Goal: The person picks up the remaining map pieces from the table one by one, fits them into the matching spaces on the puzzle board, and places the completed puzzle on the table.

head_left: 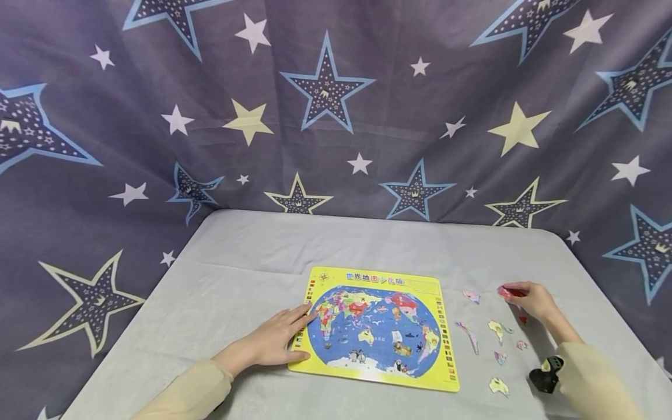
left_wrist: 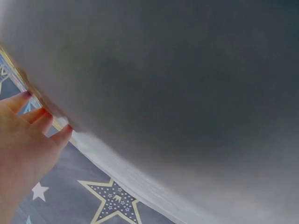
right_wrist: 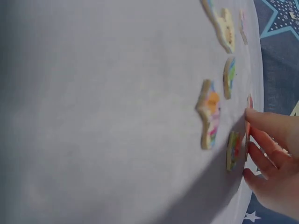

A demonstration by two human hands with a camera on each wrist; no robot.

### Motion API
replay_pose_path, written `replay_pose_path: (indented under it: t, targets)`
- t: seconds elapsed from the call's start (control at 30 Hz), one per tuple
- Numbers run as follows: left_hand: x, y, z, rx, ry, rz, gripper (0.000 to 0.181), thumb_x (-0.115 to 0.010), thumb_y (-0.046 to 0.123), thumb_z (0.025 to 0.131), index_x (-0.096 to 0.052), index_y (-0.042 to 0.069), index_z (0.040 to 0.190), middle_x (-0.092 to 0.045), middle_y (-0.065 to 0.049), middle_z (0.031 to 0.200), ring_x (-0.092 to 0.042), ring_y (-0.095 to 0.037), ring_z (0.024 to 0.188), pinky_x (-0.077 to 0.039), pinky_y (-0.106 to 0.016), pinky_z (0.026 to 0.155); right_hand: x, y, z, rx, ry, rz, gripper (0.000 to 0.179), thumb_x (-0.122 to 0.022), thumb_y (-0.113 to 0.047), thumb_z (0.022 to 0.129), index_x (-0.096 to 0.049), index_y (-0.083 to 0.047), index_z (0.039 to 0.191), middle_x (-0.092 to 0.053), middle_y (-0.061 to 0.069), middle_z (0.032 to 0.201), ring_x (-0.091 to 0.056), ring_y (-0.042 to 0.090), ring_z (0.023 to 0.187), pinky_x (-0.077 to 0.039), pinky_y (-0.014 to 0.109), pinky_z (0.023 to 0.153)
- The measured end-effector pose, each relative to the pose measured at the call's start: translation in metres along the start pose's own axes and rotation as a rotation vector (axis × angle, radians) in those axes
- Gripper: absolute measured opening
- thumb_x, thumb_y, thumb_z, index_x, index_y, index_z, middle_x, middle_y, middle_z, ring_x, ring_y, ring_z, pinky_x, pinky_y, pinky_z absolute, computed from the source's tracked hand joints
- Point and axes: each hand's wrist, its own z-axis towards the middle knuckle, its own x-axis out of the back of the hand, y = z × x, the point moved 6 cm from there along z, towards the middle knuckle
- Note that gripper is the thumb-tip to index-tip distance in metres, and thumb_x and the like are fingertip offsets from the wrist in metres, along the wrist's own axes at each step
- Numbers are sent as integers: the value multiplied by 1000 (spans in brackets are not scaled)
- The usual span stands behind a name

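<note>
A yellow-bordered world map puzzle board (head_left: 388, 382) lies on the grey-covered table, with many pieces set in its blue oval. My left hand (head_left: 280, 338) rests on the board's left border, fingers spread and thumb near the lower left corner. In the left wrist view, the left hand (left_wrist: 30, 144) has its fingertips along the board's edge. Right of the board, my right hand (head_left: 532, 300) pinches a red puzzle piece (head_left: 507, 291) between thumb and fingers. From the right wrist, the right hand (right_wrist: 275, 158) holds that red piece (right_wrist: 249, 102) edge-on, close over the cloth.
Loose puzzle pieces lie between board and right arm: a long pink one (head_left: 469, 338), a pink-and-purple one (head_left: 471, 297), a pale yellow one (head_left: 499, 386) and several more. A black device (head_left: 546, 376) is on the right wrist. Behind the table hangs a star-patterned curtain (head_left: 336, 146).
</note>
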Motion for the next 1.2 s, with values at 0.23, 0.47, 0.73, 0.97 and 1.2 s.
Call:
replay_pose_path:
  t: [0.23,0.47,0.73,0.97,1.2]
  targets:
    - [0,1,-1,-7,3,4,78,-48,58,80,-23,16,142,-16,-7,147,-17,-22,133,-17,-43,107,-2,5,3,-70,-22,57,38,-66,-1,74,-55,17,106,-57,31,100,-46,1,69,-40,18,51]
    - [0,0,-2,-2,6,1,78,-48,58,81,-24,15,141,-16,-7,147,-17,-22,133,-16,-42,107,-3,3,5,-105,-30,61,40,-65,1,73,-53,17,108,-57,31,99,-50,9,74,-40,15,55]
    - [-1,0,-2,2,4,2,78,-47,58,81,-24,15,141,-16,-7,147,-16,-22,133,-17,-42,107,-2,1,4,-74,1,74,38,-63,4,72,-52,19,105,-59,26,86,-46,4,66,-39,17,53]
    - [-1,0,-1,1,6,5,78,-46,59,81,-23,16,142,-15,-6,147,-16,-22,133,-16,-42,107,-1,3,4,-83,11,67,38,-63,4,72,-52,19,105,-59,25,85,-47,5,66,-39,17,54]
    - [0,1,-1,0,13,13,78,-47,58,81,-24,15,141,-16,-7,147,-16,-21,133,-18,-42,107,0,7,4,-115,13,42,39,-65,-1,74,-53,16,107,-58,27,90,-48,12,71,-39,17,55]
